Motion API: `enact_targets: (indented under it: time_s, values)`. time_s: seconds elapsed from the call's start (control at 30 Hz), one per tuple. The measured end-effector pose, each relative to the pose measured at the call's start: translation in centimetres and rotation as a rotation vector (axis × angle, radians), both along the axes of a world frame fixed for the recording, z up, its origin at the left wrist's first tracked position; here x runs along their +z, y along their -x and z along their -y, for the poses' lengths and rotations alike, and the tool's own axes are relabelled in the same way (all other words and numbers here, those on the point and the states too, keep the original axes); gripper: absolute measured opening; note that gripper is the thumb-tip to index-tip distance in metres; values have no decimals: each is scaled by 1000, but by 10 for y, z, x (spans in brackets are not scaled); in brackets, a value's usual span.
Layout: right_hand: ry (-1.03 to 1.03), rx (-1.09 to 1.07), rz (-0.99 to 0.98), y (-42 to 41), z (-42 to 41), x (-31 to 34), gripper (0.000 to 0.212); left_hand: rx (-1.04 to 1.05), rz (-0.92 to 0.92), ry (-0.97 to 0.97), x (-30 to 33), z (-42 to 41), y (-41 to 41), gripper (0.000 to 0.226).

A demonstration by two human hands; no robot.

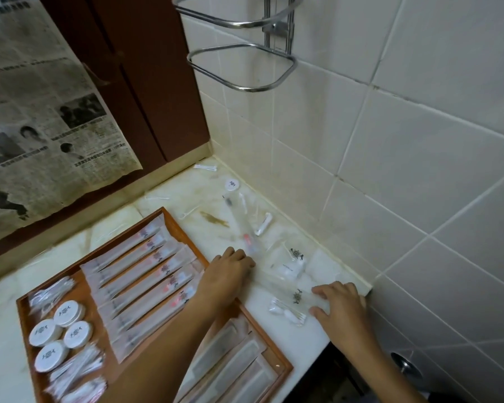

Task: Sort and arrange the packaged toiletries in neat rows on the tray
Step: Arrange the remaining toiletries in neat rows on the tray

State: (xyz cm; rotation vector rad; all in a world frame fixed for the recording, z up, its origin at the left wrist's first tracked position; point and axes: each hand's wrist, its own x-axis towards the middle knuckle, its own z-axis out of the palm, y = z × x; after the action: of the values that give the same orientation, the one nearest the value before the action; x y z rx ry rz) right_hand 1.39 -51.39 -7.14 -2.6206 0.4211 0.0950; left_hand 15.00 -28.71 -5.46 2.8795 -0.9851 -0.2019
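A wooden tray sits on the pale marble tabletop, already holding a slanted row of long toothbrush packets across its middle, four round white discs grouped near its left edge, bundles of wrapped cotton swabs in front of and behind the discs, and flat comb packets at its near right corner. The left hand reaches over the tray's right rim, its fingers bent down onto the tabletop at the end of a long clear packet lying just beside the tray; whether they actually pinch it cannot be told. The right hand rests near the tabletop's right edge with fingers spread and lightly bent, their tips touching the other end of that clear packaging, close to a small swab packet. Further back, loose on the tabletop, lie a clear sachet with a dark emblem, a small white tube, a clear-wrapped toothbrush, one more round white disc and stray swabs by the tiled wall. A wire rack hangs on the wall above, and a newspaper covers the left
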Motion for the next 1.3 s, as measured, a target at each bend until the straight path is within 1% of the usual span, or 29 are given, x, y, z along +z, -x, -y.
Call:
enact_targets:
  time_s: [0.1, 0.17, 0.27, 0.33, 0.4, 0.47, 0.6, 0.7, 0.77, 0.83, 0.9, 1.03, 1.1, 1.23, 1.3]
  values:
    - [-35, 39, -38, -5, 6, 5, 35, -7, -26, 12, -2, 3, -4, 35]
    - [-21, 81, -78, -9, 11, 9, 30, -12, -37, 8, 0, 6, -6, 31]
    - [-14, 114, -136, -15, 16, 14, 18, -17, -12, -15, 3, 8, -7, 22]
    - [-87, 87, -116, -17, 21, 19, 6, -1, -16, 0, 6, 6, -8, 19]
    - [-249, 25, -59, -20, 28, 24, 19, 20, -34, 34, 14, 3, -8, 18]
    - [-357, -17, 16, -23, 30, 33, 24, 83, -70, 92, 26, -3, -5, 15]
    - [-405, -30, 132, -40, 24, 48, 22, 212, -109, 276, 50, -28, 13, 10]
    - [-404, 58, 146, -55, 10, 57, 18, 300, -129, 384, 60, -61, 30, 11]
    - [-409, 129, 126, -64, -6, 62, 12, 370, -123, 424, 61, -87, 41, 15]
    - [-414, 212, 107, -70, -29, 64, 10, 449, -103, 459, 62, -116, 58, 20]
    - [-429, 261, 111, -74, -46, 66, 11, 498, -92, 475, 60, -135, 74, 22]
    - [-455, 442, 141, -77, -84, 59, 11, 570, -46, 454, 49, -171, 116, 27]
    - [-388, 546, 159, -77, -96, 50, 10, 599, -29, 414, 42, -183, 136, 26]
    - [-217, 721, 210, -73, -111, 33, 13, 568, -2, 331, 29, -190, 161, 27]
    - [-106, 797, 245, -73, -114, 25, 14, 566, 31, 294, 25, -187, 164, 24]
